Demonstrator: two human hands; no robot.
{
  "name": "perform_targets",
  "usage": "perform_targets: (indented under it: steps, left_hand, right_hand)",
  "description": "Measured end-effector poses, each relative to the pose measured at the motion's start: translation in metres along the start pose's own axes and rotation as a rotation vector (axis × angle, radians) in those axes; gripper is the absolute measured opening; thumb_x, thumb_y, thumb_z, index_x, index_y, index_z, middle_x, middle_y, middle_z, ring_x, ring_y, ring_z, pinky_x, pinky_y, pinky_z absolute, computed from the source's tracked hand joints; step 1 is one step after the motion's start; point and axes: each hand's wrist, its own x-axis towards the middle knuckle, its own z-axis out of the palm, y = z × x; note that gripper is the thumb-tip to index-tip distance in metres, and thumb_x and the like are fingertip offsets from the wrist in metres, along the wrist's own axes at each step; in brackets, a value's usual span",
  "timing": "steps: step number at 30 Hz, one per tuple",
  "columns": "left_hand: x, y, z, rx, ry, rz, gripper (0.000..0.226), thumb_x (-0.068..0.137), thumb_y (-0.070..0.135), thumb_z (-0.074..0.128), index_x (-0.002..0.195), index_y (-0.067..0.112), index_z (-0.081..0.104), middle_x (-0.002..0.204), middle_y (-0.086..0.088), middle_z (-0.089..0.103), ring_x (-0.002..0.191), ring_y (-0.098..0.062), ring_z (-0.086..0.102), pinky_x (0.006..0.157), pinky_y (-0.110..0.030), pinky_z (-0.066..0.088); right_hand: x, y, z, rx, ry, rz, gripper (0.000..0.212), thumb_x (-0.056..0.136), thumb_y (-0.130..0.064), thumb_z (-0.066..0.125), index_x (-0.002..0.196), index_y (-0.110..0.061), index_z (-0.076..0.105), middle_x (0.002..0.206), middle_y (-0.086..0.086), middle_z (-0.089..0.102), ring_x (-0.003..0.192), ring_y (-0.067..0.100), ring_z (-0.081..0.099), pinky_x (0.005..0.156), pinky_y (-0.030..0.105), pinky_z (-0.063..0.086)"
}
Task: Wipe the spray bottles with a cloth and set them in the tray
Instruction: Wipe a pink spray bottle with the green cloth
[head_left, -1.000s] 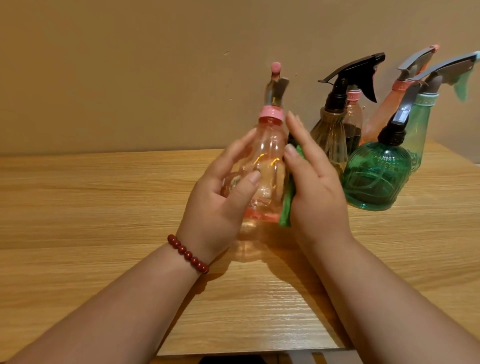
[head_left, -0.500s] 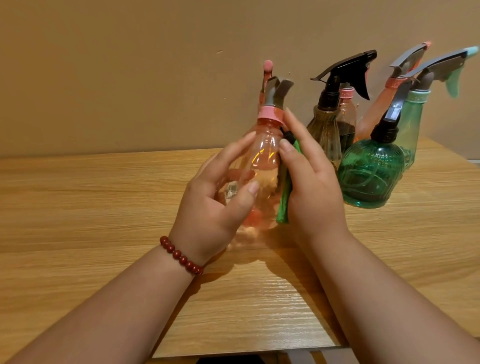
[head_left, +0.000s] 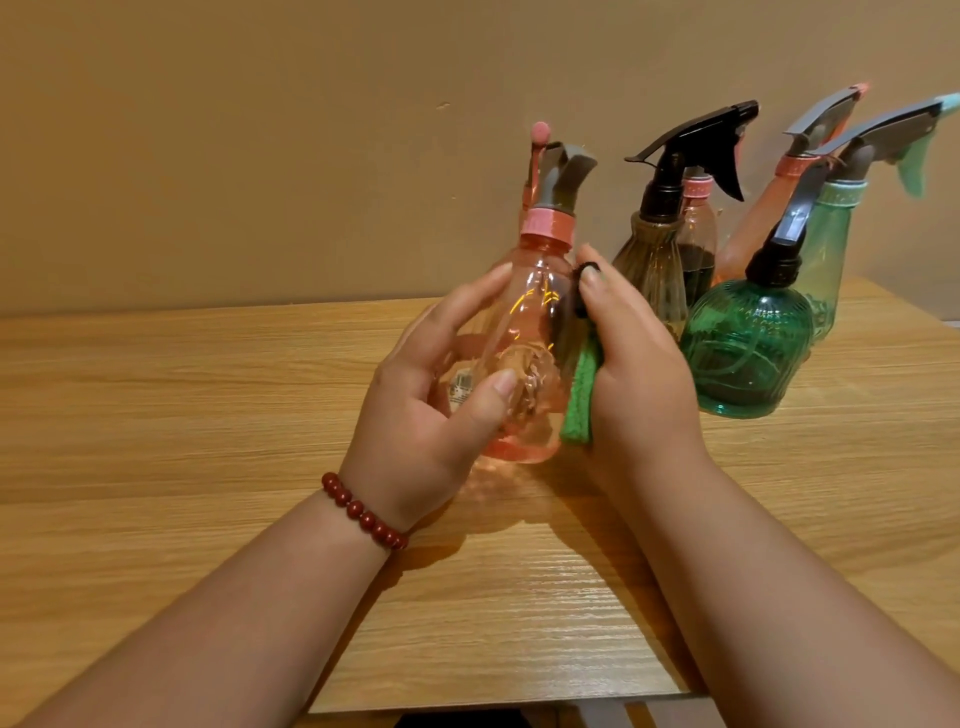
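Observation:
A clear pink spray bottle (head_left: 537, 312) with a grey trigger head stands upright on the wooden table (head_left: 182, 415). My left hand (head_left: 426, 410) grips its body, thumb across the front and fingers round the back. My right hand (head_left: 636, 374) presses a folded green cloth (head_left: 581, 400) against the bottle's right side, fingers lying along the cloth. Most of the cloth is hidden between my palm and the bottle. No tray is in view.
Several more spray bottles stand at the back right by the wall: a round green one (head_left: 745, 353), a brown one with a black trigger (head_left: 657, 260), a small pink one, a tall pink one and a tall pale green one (head_left: 831, 249). The table's front edge is near me.
My left hand has turned the pink bottle so its trigger head faces more to the right. My right hand with the cloth has slid down its side.

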Motion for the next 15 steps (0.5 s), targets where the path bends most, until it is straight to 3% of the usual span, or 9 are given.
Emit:
perform_targets:
  steps: [2, 4, 5, 8, 10, 12, 15]
  left_hand:
    - [-0.0002, -0.0003, 0.0007, -0.033, -0.049, -0.005, 0.053, 0.084, 0.032, 0.053, 0.136, 0.033, 0.043, 0.137, 0.004, 0.053, 0.124, -0.015, 0.054, 0.098, -0.033, 0.048]
    - [0.0004, -0.0016, 0.0015, -0.031, -0.094, -0.034, 0.053, 0.085, 0.033, 0.05, 0.138, 0.036, 0.04, 0.14, 0.006, 0.051, 0.128, -0.015, 0.051, 0.102, -0.038, 0.045]
    - [0.0005, -0.002, 0.0016, -0.011, -0.108, -0.058, 0.054, 0.085, 0.035, 0.049, 0.138, 0.04, 0.039, 0.142, 0.007, 0.049, 0.13, -0.014, 0.049, 0.104, -0.038, 0.043]
    - [0.0003, -0.0019, -0.0001, 0.115, -0.104, -0.126, 0.057, 0.08, 0.048, 0.05, 0.135, 0.055, 0.037, 0.142, 0.009, 0.041, 0.128, -0.004, 0.045, 0.097, -0.016, 0.042]
    - [-0.0003, -0.0016, -0.0008, 0.17, -0.092, -0.151, 0.061, 0.077, 0.053, 0.056, 0.134, 0.06, 0.036, 0.139, 0.016, 0.041, 0.123, 0.002, 0.047, 0.089, -0.006, 0.042]
    - [-0.0007, -0.0028, 0.0002, 0.137, -0.102, -0.15, 0.068, 0.076, 0.051, 0.062, 0.137, 0.058, 0.035, 0.138, 0.021, 0.044, 0.123, 0.005, 0.048, 0.093, -0.012, 0.044]
    - [-0.0005, -0.0056, 0.0011, 0.034, -0.089, -0.171, 0.071, 0.075, 0.043, 0.066, 0.139, 0.054, 0.036, 0.14, 0.014, 0.046, 0.125, -0.002, 0.051, 0.1, -0.032, 0.048]
  right_hand:
    - [0.0012, -0.0052, -0.0006, 0.067, -0.05, 0.065, 0.024, 0.099, -0.025, 0.05, 0.111, -0.018, 0.07, 0.103, -0.008, 0.073, 0.099, 0.001, 0.066, 0.089, 0.023, 0.049]
    - [0.001, -0.0083, 0.0, -0.043, -0.059, 0.016, 0.025, 0.101, -0.021, 0.045, 0.096, -0.02, 0.069, 0.08, -0.019, 0.071, 0.081, -0.008, 0.065, 0.074, 0.011, 0.048]
    - [-0.0001, -0.0074, 0.0002, -0.071, -0.056, -0.019, 0.024, 0.101, -0.021, 0.044, 0.099, -0.018, 0.068, 0.08, -0.018, 0.071, 0.079, -0.008, 0.065, 0.07, 0.01, 0.048]
    - [-0.0016, -0.0035, -0.0002, -0.192, -0.015, -0.076, 0.039, 0.093, -0.037, 0.05, 0.127, -0.021, 0.06, 0.114, -0.006, 0.069, 0.106, 0.007, 0.063, 0.09, 0.032, 0.052]
    - [-0.0033, -0.0015, 0.0005, -0.322, 0.013, -0.151, 0.047, 0.091, -0.038, 0.049, 0.135, -0.024, 0.054, 0.124, -0.007, 0.064, 0.115, 0.006, 0.059, 0.098, 0.035, 0.049]
    - [-0.0054, -0.0002, 0.0019, -0.424, 0.014, -0.235, 0.052, 0.091, -0.037, 0.048, 0.142, -0.023, 0.047, 0.133, -0.01, 0.057, 0.121, 0.001, 0.052, 0.102, 0.026, 0.044]
    - [-0.0058, -0.0008, 0.0036, -0.476, -0.045, -0.249, 0.054, 0.095, -0.035, 0.048, 0.146, -0.025, 0.037, 0.136, -0.019, 0.047, 0.125, -0.005, 0.045, 0.099, 0.011, 0.038]
